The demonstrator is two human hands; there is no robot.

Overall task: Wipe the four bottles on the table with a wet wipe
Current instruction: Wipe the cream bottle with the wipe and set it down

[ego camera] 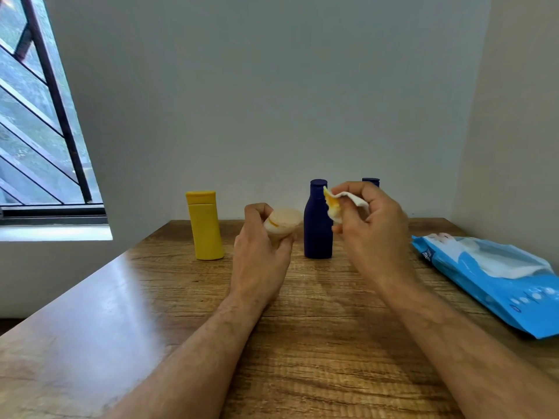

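On the wooden surface (pixel 187 313): three bottles stand upright near the far wall, with a pack of wipes off to the right.
Left hand (pixel 260 249): raised above the surface, fingers (pixel 252 213) curled round a small pale bottle (pixel 281 226) tilted so that its round end faces the viewer; a thin yellow-orange streak shows on that end.
Right hand (pixel 375 228): raised just right of the left, fingers (pixel 348 189) pinching a crumpled white wet wipe (pixel 338 205); the wipe carries a yellow-orange stain on its left part and sits close to the pale bottle without touching it.
Yellow bottle (pixel 206 226): upright to the left of the hands, cap on, untouched.
Dark blue bottle (pixel 317 225): upright between the two hands and behind them, cap on; the wipe overlaps its upper right side in this view, and I cannot tell whether they touch.
Second dark blue bottle (pixel 371 182): behind the right hand, only its cap showing above the knuckles.
Blue wipe pack (pixel 490 276): lying flat at the right edge of the surface, its top flap open with white wipes showing.
Window (pixel 39 122): dark-barred, at the left.
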